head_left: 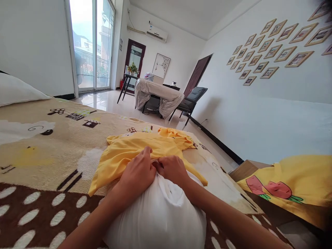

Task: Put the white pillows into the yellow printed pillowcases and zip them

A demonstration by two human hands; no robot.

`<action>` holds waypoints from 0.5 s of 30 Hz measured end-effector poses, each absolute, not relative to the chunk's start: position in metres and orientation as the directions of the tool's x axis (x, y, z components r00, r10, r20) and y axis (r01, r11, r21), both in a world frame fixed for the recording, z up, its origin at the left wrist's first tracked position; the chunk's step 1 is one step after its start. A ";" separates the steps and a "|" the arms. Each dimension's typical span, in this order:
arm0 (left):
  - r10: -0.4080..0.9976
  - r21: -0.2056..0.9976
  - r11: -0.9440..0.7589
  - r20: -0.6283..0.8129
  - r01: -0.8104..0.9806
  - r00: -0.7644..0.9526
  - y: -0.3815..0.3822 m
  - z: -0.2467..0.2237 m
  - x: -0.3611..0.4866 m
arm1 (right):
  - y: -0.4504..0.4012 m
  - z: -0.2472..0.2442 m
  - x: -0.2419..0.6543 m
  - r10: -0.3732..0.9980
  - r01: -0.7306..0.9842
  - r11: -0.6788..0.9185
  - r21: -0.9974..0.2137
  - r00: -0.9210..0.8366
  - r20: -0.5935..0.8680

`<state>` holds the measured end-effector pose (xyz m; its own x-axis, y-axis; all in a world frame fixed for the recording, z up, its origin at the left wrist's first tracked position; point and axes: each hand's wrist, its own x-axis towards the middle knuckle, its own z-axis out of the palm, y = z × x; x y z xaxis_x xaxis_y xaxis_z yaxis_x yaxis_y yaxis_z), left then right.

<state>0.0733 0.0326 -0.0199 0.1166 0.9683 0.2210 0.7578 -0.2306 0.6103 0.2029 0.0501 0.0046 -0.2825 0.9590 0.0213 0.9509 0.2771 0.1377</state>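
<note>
A plump white pillow (155,218) lies on the bed directly in front of me, its far end gathered. My left hand (140,169) is closed at that gathered end, its fingers curled beside the yellow cloth. Close against it, my right hand (172,169) pinches the white fabric at the same spot. The yellow cloth (135,147), which looks like a pillowcase, spreads wrinkled just beyond both hands, with a bunched part at its far right. My fingertips are partly hidden, so how much yellow cloth they hold cannot be made out.
A patterned blanket (70,138) covers the bed. Another white pillow (18,88) rests at the far left. On the right, yellow cloth with a radish print (298,180) drapes over a cardboard box (249,166). Farther off stand a covered table (155,90) and a dark chair (193,100).
</note>
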 end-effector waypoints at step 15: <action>0.961 0.569 -0.195 0.275 0.799 0.039 0.049 -0.031 0.070 | 0.045 0.007 0.229 0.958 0.830 0.280 -0.483 -0.211 0.192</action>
<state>0.0705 0.0495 -0.0311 0.0387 0.9605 0.2755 0.7990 -0.1953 0.5687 0.2294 0.0449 0.0072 -0.2112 0.9583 0.1924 0.8298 0.2798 -0.4828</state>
